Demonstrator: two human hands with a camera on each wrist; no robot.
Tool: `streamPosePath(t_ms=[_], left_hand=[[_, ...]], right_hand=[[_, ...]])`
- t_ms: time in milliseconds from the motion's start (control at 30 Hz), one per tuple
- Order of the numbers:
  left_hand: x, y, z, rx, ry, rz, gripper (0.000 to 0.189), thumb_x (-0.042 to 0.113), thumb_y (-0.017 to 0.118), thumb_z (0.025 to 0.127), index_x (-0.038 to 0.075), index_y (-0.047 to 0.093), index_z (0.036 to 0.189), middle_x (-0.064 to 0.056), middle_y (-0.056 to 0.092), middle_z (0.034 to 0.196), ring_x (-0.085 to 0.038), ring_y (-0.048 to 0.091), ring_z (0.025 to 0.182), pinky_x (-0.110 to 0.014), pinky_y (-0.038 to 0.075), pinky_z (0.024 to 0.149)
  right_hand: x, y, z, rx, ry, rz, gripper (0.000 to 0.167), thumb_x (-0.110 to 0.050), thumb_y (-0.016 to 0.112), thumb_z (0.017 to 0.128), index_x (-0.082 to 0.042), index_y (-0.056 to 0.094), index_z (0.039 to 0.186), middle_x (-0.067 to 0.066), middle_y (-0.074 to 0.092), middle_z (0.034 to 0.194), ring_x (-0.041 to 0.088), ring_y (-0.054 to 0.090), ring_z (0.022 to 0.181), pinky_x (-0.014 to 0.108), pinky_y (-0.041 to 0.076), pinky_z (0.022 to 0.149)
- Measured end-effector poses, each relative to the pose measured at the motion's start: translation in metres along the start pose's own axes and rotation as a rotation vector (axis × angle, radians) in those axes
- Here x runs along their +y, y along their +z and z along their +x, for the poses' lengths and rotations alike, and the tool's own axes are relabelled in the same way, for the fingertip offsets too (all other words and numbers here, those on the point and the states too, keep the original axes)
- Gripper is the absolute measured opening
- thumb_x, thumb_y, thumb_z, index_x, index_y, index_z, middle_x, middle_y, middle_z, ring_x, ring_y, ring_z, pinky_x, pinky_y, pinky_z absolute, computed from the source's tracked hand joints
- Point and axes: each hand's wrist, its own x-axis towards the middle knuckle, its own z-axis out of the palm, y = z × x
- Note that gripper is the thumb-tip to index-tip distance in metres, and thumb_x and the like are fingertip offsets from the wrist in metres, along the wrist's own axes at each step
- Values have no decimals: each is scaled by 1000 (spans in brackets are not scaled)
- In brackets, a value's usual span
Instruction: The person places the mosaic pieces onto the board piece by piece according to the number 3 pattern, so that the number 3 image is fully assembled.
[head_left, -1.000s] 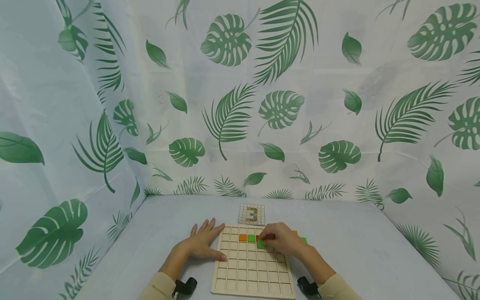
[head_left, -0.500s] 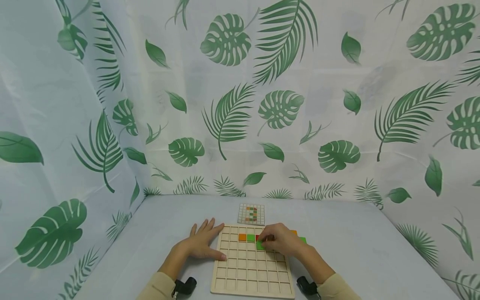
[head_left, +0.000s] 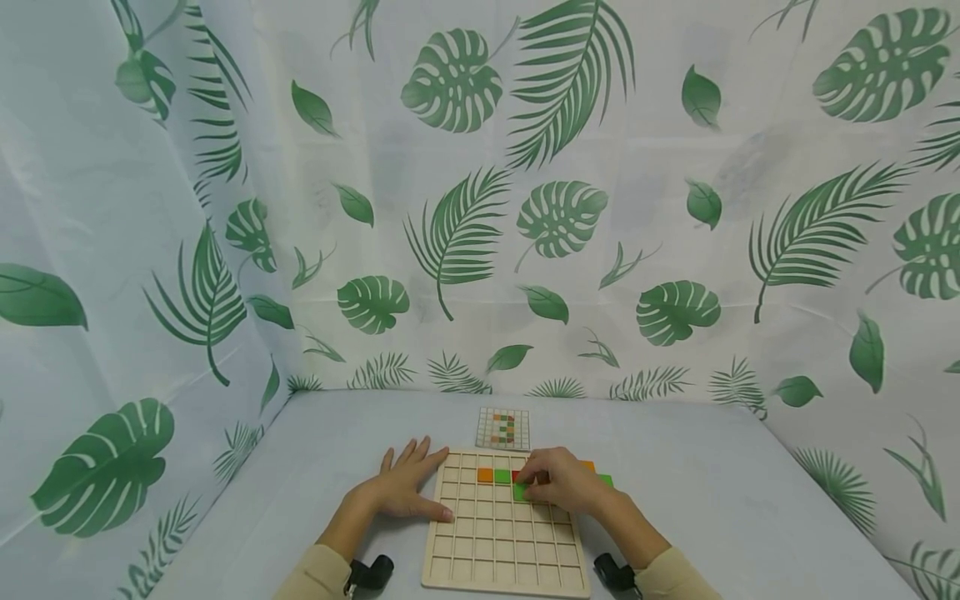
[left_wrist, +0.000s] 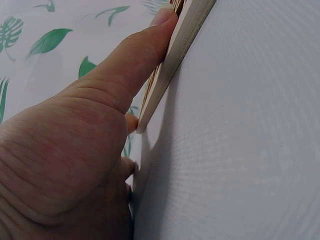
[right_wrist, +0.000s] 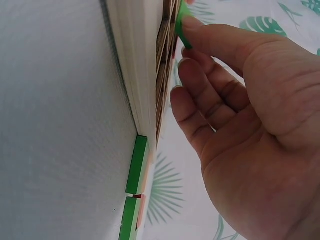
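Observation:
A wooden grid board (head_left: 483,550) lies on the table in the head view. Near its top sit an orange tile (head_left: 485,475), a green tile (head_left: 502,476) and a red tile (head_left: 516,476), the last partly behind fingers. My right hand (head_left: 558,479) pinches another green tile (head_left: 520,493) at the square just below the red one. In the right wrist view thumb and finger hold this green tile (right_wrist: 183,25), tilted against the grid. My left hand (head_left: 408,483) lies spread at the board's left edge, thumb on the rim (left_wrist: 162,75) in the left wrist view.
A small pattern card (head_left: 502,428) with coloured squares lies behind the board. Right of the board, partly behind my right hand, are more tiles, among them an orange one (head_left: 588,465) and a green one (head_left: 606,480). A leaf-printed curtain (head_left: 480,233) encloses the table.
The green tile in my right hand has shifted very slightly toward me and settled closer into its square. My left hand and the board have stayed still.

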Motion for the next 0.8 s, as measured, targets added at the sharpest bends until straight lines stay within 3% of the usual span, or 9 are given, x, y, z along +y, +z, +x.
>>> streamPosePath(t_ms=[800], left_hand=[[0, -2, -2, 3, 12, -5, 114, 75, 79, 74, 24, 33, 164, -19, 13, 174, -45, 6, 162, -74, -2, 124]], right_hand=[[-1, -1, 0, -32, -6, 8, 14, -13, 81, 91, -11, 83, 104, 0, 72, 96, 2, 58, 77, 21, 53, 66]])
